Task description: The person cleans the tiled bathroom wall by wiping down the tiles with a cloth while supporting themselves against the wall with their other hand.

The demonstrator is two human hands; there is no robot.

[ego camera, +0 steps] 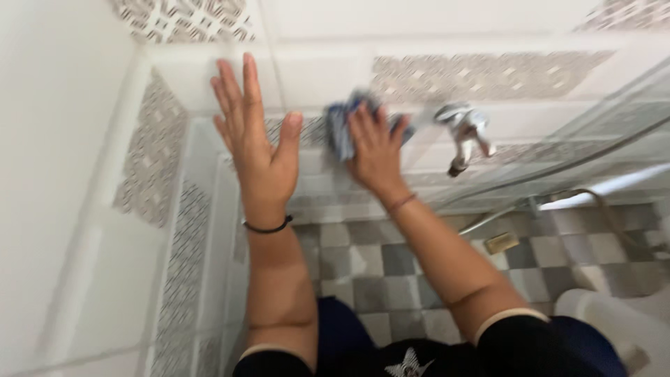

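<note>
**Cloth Pressed to a Tiled Bathroom Wall**

Against the white tiled wall [447, 21], near the middle of the view, a blue and white cloth [342, 126] lay bunched under the right hand [377, 150]. That hand's fingers [364, 124] were spread slightly over the cloth, holding it flat to the tile rather than pinching it; most of the cloth showed at the hand's left and upper side. The picture was blurred, so the cloth's folds could not be made out.

Just beside it, the left hand [255, 139] rested open on the same wall, palm to the tile, its fingers stretched upward and close together with the thumb angled out. A dark band [267, 227] circled the left wrist, and a thin bracelet [401, 203] sat on the right.

Right of the cloth, a chrome tap fitting [464, 132] stuck out from the wall, apart from both hands. Patterned grey tile strips [481, 73] ran across the wall. Below, the floor [391, 258] was a grey and white check, with a small drain cover [501, 242] near the wall and a white toilet [621, 314] at the lower right corner.
</note>
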